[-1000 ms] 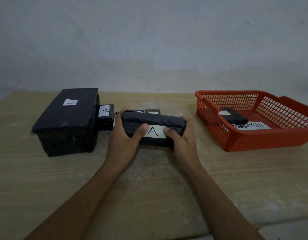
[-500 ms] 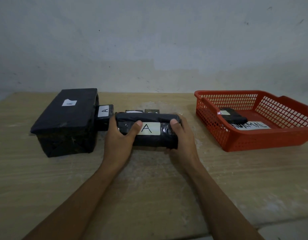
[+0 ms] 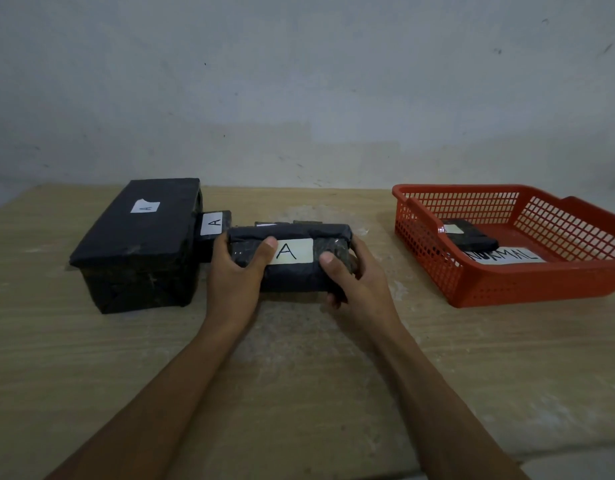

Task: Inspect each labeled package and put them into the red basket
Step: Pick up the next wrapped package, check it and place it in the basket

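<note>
A black wrapped package with a white label "A" is held at the table's middle, label facing me. My left hand grips its left end, thumb on the front. Gripping the right end is my right hand, its thumb beside the label. The red basket stands on the right and holds a small black package and a white "NORMAL" sign. A large black box labeled "A" sits on the left, with a small labeled package beside it.
Two more small dark packages peek out behind the held one. The wooden table reaches back to a plain grey wall. Its front edge runs along the lower right.
The package has been turned and levelled so its label faces me more squarely. Both hands shifted slightly left with it and kept their hold.
</note>
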Tool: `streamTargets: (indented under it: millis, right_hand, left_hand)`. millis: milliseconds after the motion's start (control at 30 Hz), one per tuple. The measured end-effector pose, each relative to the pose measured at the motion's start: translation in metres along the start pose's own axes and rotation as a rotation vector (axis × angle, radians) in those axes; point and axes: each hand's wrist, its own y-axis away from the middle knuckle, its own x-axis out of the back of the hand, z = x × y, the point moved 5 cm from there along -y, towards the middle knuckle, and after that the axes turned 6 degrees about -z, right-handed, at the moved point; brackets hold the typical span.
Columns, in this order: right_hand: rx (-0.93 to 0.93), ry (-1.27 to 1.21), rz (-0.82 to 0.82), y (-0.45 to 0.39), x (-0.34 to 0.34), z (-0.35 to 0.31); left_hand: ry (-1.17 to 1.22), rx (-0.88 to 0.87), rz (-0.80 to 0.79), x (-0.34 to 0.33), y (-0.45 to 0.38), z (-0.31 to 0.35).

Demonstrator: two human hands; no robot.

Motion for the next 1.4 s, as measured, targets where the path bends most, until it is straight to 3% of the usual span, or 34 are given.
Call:
streamTargets:
  millis: [167, 433, 700, 967, 1067, 1200, 1400]
  right_hand:
    - [0.05, 0.042, 0.043, -0.003, 0.003, 0.002]
    - [-0.033, 0.065, 0.152, -0.008, 0.011, 0.011]
    - [-0.126, -0.082, 0.25, -0.001, 0.014, 0.007]
    - [-0.044, -0.173, 0.259, -0.002, 0.012, 0.003]
    - [0.021, -0.104, 0.276, -0.001, 0.012, 0.0]
    - [-0.009, -0.32, 0.353, -0.002, 0.018, 0.005]
    - [0.108, -0.308, 0.347, -0.002, 0.018, 0.0]
  left_hand:
    - [0.0, -0.001, 0.0, -0.002, 0.0, -0.002]
    - [-0.086, -0.108, -0.036, -0.003, 0.005, 0.011]
    - [-0.097, -0.148, -0.122, -0.007, 0.006, 0.011]
    - [-0.02, -0.145, -0.179, -0.012, 0.01, 0.015]
    - [0.018, -0.138, -0.162, -0.013, 0.013, 0.018]
    - [0.043, -0.148, -0.202, -0.019, 0.018, 0.021]
    - [0.01, -0.146, -0.19, -0.018, 0.016, 0.018]
